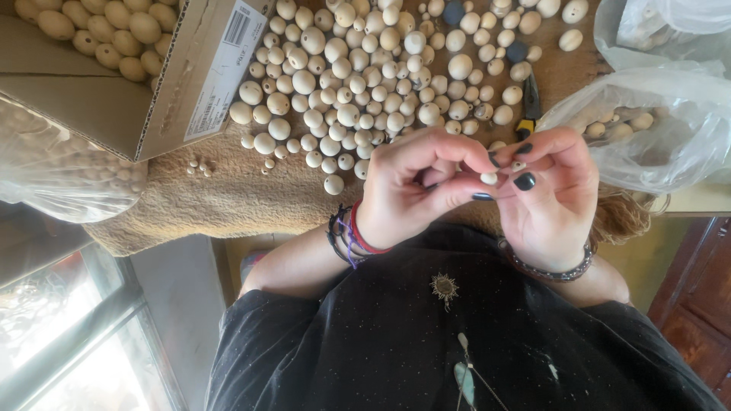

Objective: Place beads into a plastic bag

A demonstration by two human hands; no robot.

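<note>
My left hand (411,183), with red, purple and black bands at the wrist, curls its fingers in and pinches a small pale bead (489,179) between thumb and forefinger. My right hand (552,194), with dark nails and a beaded bracelet, meets it fingertip to fingertip. It touches the same bead and has a second tiny bead (518,165) at its fingers. Both hands hover just in front of a heap of pale wooden beads (358,84) spread on a brown fuzzy mat (228,198). Any thread between the fingers is too thin to see.
A cardboard box (183,84) of larger pale beads sits at the upper left. Clear plastic bags of beads lie at the left (68,179) and right (655,125). Small pliers (530,103) and two dark blue beads (454,13) lie among the heap. My black shirt fills the bottom.
</note>
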